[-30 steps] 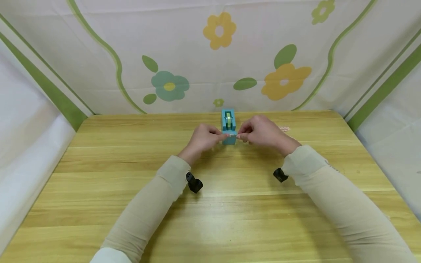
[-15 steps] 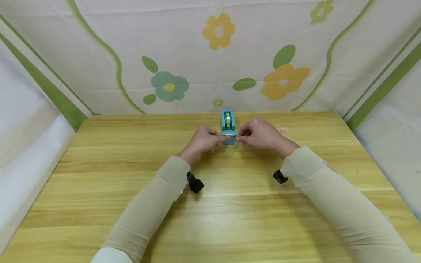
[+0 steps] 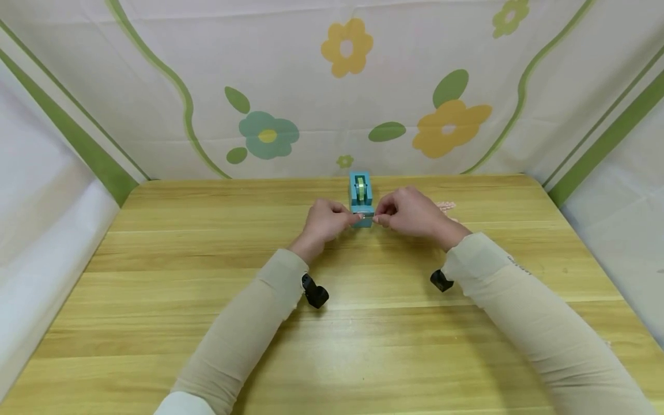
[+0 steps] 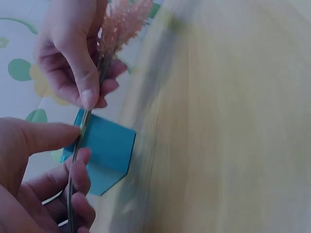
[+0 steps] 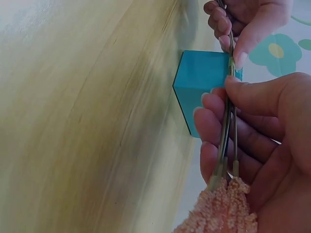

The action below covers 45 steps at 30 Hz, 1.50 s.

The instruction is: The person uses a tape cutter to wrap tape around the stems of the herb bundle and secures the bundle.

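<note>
My right hand (image 3: 410, 211) pinches a bunch of thin artificial flower stems (image 5: 225, 131) between thumb and fingers, close under the fluffy pink flower heads (image 5: 221, 208). Farther down the same stems, my left hand (image 3: 327, 220) holds them with its thumb against the curled fingers. Between the two thumbs a short band of greenish tape (image 5: 232, 63) lies around the stems. The bunch is held crosswise at the front of a blue tape dispenser (image 4: 109, 145), overlapping it in both wrist views. A roll of greenish tape (image 3: 361, 188) sits in the dispenser.
Pinkish flower heads (image 3: 446, 206) show behind the right wrist in the head view. The wooden table (image 3: 353, 346) ends at a white curtain (image 3: 311, 86) with printed flowers, just behind the dispenser. More white cloth hangs on both sides.
My left forearm and its wrist camera have shifted slightly right. Both hands keep their grip on the stems at the dispenser's front, with only slight movement of the fingers.
</note>
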Tool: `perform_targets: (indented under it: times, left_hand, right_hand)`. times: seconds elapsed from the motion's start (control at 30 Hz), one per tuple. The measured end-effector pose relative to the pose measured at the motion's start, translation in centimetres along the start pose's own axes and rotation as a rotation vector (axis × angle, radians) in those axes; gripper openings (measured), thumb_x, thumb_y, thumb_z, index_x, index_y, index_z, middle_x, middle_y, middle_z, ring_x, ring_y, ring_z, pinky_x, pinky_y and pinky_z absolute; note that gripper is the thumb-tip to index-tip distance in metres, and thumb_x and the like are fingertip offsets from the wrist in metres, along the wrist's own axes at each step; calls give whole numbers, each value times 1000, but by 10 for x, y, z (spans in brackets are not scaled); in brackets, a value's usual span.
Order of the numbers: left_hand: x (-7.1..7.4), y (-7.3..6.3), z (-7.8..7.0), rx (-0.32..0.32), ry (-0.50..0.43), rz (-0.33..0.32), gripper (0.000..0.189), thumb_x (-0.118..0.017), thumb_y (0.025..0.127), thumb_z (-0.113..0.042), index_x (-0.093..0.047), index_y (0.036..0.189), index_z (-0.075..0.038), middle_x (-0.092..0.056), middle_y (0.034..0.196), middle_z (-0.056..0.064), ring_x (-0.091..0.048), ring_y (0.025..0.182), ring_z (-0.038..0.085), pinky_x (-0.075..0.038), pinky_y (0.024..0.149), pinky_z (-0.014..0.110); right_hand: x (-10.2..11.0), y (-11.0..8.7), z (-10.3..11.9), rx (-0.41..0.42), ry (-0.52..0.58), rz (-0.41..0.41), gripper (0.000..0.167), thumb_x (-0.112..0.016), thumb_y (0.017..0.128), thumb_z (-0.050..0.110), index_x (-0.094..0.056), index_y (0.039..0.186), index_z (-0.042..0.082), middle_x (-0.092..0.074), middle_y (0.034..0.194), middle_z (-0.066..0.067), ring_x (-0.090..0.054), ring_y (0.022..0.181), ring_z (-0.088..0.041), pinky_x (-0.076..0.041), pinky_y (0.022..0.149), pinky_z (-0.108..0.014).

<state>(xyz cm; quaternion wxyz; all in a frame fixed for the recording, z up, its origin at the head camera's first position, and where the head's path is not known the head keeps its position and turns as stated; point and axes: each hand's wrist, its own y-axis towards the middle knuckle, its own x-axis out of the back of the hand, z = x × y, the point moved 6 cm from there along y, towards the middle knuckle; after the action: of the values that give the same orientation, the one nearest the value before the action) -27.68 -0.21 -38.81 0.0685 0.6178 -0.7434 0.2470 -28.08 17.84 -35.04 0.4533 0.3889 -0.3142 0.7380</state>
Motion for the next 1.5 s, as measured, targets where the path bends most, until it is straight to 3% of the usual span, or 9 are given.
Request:
perform_targets:
  times: [0.17, 0.37, 0.53, 0.67, 0.8, 1.0, 1.2, 1.3, 1.5]
  left_hand:
    - [-4, -1, 2, 74, 14, -41, 29, -81, 97, -35, -82, 94, -7, -50, 65, -3, -43, 59, 16, -33, 53, 32]
    - [-7, 0, 2, 111, 44, -64, 27, -82, 96, -36, -80, 90, -10, -63, 78, 0, -51, 69, 18, -37, 58, 33]
    - [-9, -4, 14, 113, 142, -72, 24, -82, 93, -35, -77, 83, -14, -66, 83, -3, -54, 71, 17, -41, 60, 31]
    - [-7, -8, 19, 64, 101, -25, 29, -83, 94, -34, -77, 81, -9, -56, 67, -4, -48, 60, 15, -38, 55, 30]
    - [-2, -12, 16, 19, -20, 66, 30, -82, 96, -31, -76, 88, -3, -59, 70, 0, -46, 60, 16, -39, 58, 32]
    - [6, -15, 11, 32, -82, 136, 30, -80, 97, -31, -76, 96, -1, -64, 73, 1, -57, 74, 20, -46, 72, 36]
    - [6, -15, 10, 38, -97, 93, 31, -81, 96, -28, -77, 94, 3, -63, 72, 0, -48, 67, 16, -40, 68, 34]
    - [5, -15, 10, 44, -70, 95, 29, -80, 97, -29, -79, 98, 0, -61, 77, -1, -42, 65, 14, -37, 66, 33]
    - [2, -15, 7, 6, 13, 160, 24, -76, 102, -29, -86, 108, -8, -67, 98, 0, -49, 78, 16, -42, 72, 32]
  right_hand:
    - [0, -1, 2, 0, -39, -6, 17, -72, 104, 19, -83, 99, 8, -78, 88, -5, -59, 75, -22, -48, 73, -36]
    - [-1, -2, 4, -27, -92, -31, 16, -72, 104, 19, -84, 99, 9, -79, 90, -4, -65, 79, -22, -53, 77, -39]
    - [-17, -5, 5, 0, -157, 13, 15, -73, 103, 20, -84, 95, 14, -80, 91, -1, -66, 79, -20, -55, 78, -40]
    - [-21, -9, 4, -1, -114, -5, 14, -75, 102, 23, -84, 93, 16, -79, 86, 1, -64, 75, -18, -53, 75, -38]
    - [-12, -16, 9, 15, -99, -81, 13, -78, 100, 24, -83, 91, 16, -77, 80, 3, -62, 70, -17, -51, 71, -36]
    - [-7, -22, 22, 138, -200, -184, 10, -80, 99, 21, -82, 91, 16, -77, 81, 3, -63, 69, -14, -54, 69, -37]
    - [-11, -29, 33, 304, -312, -333, 8, -85, 94, 14, -81, 87, 14, -79, 82, 1, -69, 68, -15, -58, 66, -37]
    - [-12, -31, 34, 367, -345, -390, 8, -87, 92, 12, -81, 86, 13, -79, 82, 0, -72, 70, -17, -59, 67, -38]
    - [-16, -34, 32, 438, -399, -448, 6, -88, 90, 12, -82, 89, 12, -81, 86, -2, -75, 75, -19, -56, 69, -38]
